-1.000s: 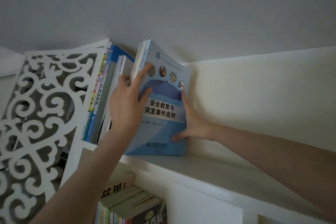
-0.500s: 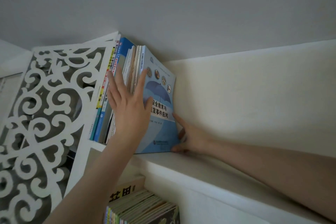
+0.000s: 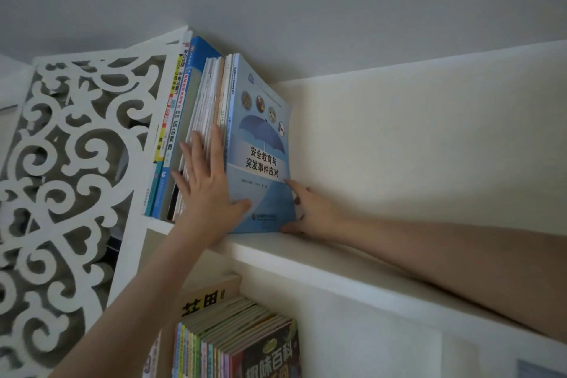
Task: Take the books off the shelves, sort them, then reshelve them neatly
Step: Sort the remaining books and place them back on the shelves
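Light-blue paperback with umbrella cover [image 3: 260,159]: upright on white top shelf [image 3: 337,264], right end of book row.
Left hand [image 3: 208,190] flat, fingers spread on spines at 9 o'clock; right hand [image 3: 310,209] open, bracing the cover at 3 o'clock.

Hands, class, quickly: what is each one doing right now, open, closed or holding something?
Left hand: open, flat against the book spines, thumb on the blue umbrella book.
Right hand: open, fingers steadying that book's right edge.
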`<state>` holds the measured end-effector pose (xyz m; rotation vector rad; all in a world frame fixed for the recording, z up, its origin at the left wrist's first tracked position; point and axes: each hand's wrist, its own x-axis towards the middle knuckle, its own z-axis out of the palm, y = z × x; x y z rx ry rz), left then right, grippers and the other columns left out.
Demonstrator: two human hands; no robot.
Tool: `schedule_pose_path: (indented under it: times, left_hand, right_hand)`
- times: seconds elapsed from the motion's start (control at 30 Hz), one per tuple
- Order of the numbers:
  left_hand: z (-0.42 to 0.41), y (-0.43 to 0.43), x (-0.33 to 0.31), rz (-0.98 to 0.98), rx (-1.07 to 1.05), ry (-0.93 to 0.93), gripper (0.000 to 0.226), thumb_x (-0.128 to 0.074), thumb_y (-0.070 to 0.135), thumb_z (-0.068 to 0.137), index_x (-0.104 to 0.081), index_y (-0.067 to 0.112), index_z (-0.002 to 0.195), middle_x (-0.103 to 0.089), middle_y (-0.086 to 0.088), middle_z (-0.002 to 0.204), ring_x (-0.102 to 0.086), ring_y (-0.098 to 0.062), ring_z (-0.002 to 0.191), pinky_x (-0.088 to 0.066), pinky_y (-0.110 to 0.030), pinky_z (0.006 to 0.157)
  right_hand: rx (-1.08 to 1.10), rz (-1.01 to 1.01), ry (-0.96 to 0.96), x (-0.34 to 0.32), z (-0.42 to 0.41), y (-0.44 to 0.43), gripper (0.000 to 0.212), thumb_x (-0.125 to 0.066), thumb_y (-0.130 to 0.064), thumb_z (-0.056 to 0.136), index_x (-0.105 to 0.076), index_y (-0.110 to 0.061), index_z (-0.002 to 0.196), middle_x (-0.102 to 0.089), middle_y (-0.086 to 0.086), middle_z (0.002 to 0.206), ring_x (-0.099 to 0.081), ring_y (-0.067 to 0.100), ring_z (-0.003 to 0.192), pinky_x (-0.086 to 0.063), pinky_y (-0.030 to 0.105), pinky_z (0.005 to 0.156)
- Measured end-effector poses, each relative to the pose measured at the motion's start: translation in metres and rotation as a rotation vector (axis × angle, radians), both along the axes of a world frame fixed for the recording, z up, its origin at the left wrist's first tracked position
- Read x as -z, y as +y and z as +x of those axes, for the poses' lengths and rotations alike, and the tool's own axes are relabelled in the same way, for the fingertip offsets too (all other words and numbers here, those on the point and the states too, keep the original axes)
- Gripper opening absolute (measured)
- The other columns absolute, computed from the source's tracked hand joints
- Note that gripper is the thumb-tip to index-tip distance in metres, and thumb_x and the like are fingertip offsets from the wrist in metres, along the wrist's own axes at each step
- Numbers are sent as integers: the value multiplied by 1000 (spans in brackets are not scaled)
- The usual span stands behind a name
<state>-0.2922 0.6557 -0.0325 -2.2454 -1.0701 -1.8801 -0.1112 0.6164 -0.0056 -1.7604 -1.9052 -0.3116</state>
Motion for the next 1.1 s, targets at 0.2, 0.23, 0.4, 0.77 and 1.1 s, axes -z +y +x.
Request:
schedule_pose_path:
  times: [0.2,0.23,0.4,0.77,1.1]
  left_hand:
    - [4,-14,1,-10,-8,-58,124,-76,32,74,28,34,140,24,-7,156,25,-27,142,12,-53,112]
    - [5,-19,1,8,-10,-88,121,-76,30,75,27,37,139,23,-7,156,24,-27,142,13,-51,112]
    - [23,-63,-1,124,203,-179,92,-73,15,79,-15,34,148,-12,-7,153,-13,-26,142,-20,-50,115]
    - [62,-186,-3,61,764,-97,60,-68,23,83,-42,35,136,-54,17,124,-46,4,115,-36,-20,99]
    - [118,-362,54,18,1398,-37,42,-67,13,86,-56,34,121,-64,18,111,-59,6,105,-50,-18,89]
  right_hand:
    - [-38,-81,97,-7,0,-27,109,-79,-26,78,0,-28,154,-44,12,140,-47,24,125,-34,20,91]
    - [-55,-78,121,-8,1,-34,110,-79,-26,78,0,-30,153,-46,13,135,-48,21,118,-36,20,89]
    - [-78,-29,229,-17,9,-74,106,-79,-28,77,-2,-35,150,-45,8,118,-47,15,102,-37,15,71]
    - [31,169,284,-23,24,-255,98,-82,-26,73,-17,-44,144,-50,0,127,-68,19,96,-52,33,92]
    - [277,471,158,58,24,-465,74,-77,-18,79,-36,-26,140,-52,-5,126,-60,5,107,-46,23,100]
